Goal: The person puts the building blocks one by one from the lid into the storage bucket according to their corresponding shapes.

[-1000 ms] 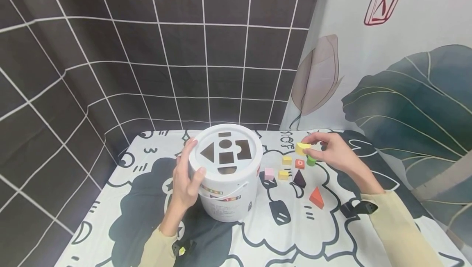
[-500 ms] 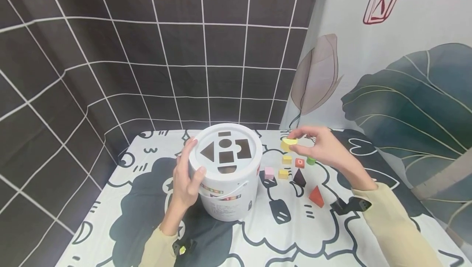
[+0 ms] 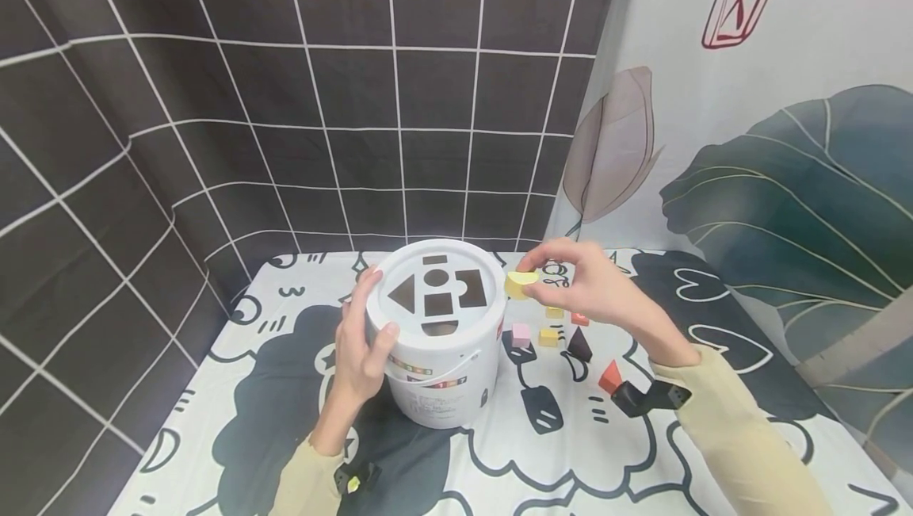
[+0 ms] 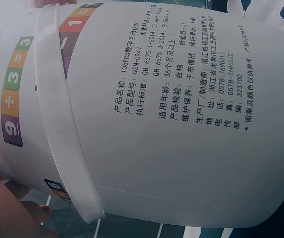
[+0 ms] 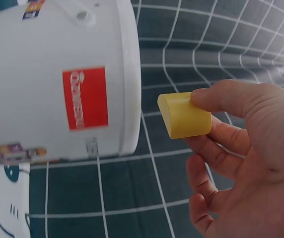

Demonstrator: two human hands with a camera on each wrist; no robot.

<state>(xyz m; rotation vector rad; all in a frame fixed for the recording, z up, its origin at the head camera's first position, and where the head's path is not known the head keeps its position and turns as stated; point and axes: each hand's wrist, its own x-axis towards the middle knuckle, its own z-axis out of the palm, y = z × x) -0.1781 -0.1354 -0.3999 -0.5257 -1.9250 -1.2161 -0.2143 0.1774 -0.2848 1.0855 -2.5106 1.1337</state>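
A white bucket (image 3: 456, 405) stands upright on the table, its lid (image 3: 395, 327) cut with several shaped holes. My left hand (image 3: 359, 353) holds the bucket's left side at the rim, thumb on the lid's front edge; in the left wrist view only part of this hand (image 4: 5, 208) shows beside the printed wall. Between thumb and fingers, my right hand (image 3: 595, 282) pinches a yellow half-round block (image 3: 519, 286). That block is in the air just right of the lid's edge. The right wrist view shows a gap between the yellow block (image 5: 186, 116) and the bucket rim.
Right of the bucket lie a pink cube (image 3: 520, 334), two small yellow blocks (image 3: 548, 338), a red block (image 3: 580, 319) partly hidden by the right hand, a dark pointed block (image 3: 580, 345) and an orange-red triangular block (image 3: 609, 377). A dark gridded cloth (image 3: 357, 143) hangs behind.
My right hand has carried the yellow half-round block leftward, from above the loose blocks to beside the lid. The green block is now out of sight. My left hand and the bucket have stayed put.
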